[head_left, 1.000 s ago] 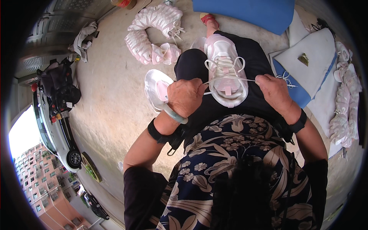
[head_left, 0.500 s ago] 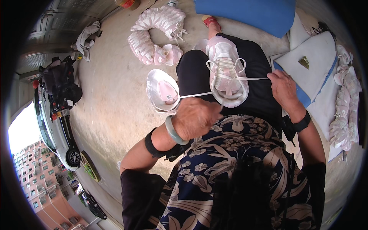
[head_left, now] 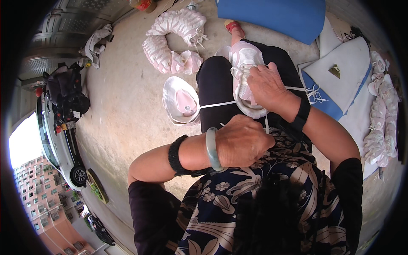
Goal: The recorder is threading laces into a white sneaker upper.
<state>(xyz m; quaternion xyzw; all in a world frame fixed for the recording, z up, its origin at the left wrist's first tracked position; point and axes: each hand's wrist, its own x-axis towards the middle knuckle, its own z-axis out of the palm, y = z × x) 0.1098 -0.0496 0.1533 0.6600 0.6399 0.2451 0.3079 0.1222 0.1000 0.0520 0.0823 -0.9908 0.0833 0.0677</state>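
A white and pink sneaker upper (head_left: 246,55) lies across my dark-trousered lap, toe end away from me, with white lacing down its middle. My right hand (head_left: 270,87) is bent over its laced front, fingers closed against it; the fingertips are partly hidden. Just below the near end, my left hand (head_left: 244,142) is closed on a white shoelace (head_left: 267,122) that runs down from the upper. Another lace end (head_left: 216,104) stretches left over my knee, and one trails right to a loose bunch of laces (head_left: 315,94).
Left of my knee lies a second white and pink upper (head_left: 180,102). Beyond it, a curved row of nested uppers (head_left: 172,36) rests on the concrete floor. More uppers (head_left: 384,114) lie at right, beside white and blue sheets (head_left: 344,68). A blue panel (head_left: 272,17) stands ahead.
My right hand has let go of the lace at the right and come in over the laced front. My left hand has moved slightly right and toward me.
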